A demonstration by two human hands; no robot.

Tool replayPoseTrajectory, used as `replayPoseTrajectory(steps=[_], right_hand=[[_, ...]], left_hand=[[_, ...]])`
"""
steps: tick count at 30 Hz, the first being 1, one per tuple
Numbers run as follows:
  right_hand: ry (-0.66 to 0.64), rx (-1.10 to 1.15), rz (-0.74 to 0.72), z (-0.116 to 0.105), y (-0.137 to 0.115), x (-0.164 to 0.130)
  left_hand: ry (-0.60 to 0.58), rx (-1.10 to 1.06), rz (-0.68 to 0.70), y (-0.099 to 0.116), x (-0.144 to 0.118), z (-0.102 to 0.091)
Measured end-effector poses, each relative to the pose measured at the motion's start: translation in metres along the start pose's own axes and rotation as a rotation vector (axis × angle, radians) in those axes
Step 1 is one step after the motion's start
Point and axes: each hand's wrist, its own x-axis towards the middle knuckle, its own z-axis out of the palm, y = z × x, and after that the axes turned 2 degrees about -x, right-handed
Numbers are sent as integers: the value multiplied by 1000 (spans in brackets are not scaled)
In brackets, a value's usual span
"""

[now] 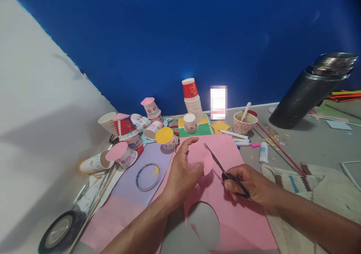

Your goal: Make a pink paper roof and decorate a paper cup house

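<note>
Trimming the pink disc: likely the step in hand, judging by the scissors raised beside a loose round of paper
Pink disc: over the far half of the pink sheet; whether it touches the sheet is unclear
Left hand: over the sheet's left part, fingers curled, thumb and fingers gripping the disc by its left part
Right hand: over the sheet's right part, fingers closed round the handles of the scissors
Scissors: over the sheet's far half, tips pointing away from the body, just beside the disc's right edge; blades look close together, with no paper clearly between them
Round opening: in the sheet's near part, the grey table showing through
Next cut: would call for spreading the blades and feeding the disc's rim between them, the left fingers turning the paper and keeping clear of the edges
Yellow-topped cup: tilted, beyond the sheet's far left corner
Small cup: upside down on green paper, just beyond the sheet
Cup stack: farther beyond the sheet
Tape ring: left of the sheet
Glue tube: right of the sheet
Cloth: beside the sheet's right edge
</note>
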Motion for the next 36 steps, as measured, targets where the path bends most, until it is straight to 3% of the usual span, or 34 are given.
replayPoseTrajectory(steps=[6, 12, 16, 21, 25, 30, 36], right_hand=[[37, -34, 5, -4, 6, 2], [131, 9, -41, -6, -4, 4], [262, 64, -101, -5, -15, 3], [266, -61, -153, -4, -20, 1], [342, -163, -189, -6, -18, 0], [431, -14, -206, -10, -14, 3], [433, -62, -213, -13, -13, 5]], left_hand=[[-2, -12, -29, -3, 1, -1], [8, -36, 19, -4, 2, 2], [-124, -41, -23, -3, -4, 7], [-342, -72, -3, -6, -15, 17], [-403, -205, -93, -12, -14, 22], [-348, -552, -287, -21, -5, 26], [-249, -564, -306, -20, -2, 27]])
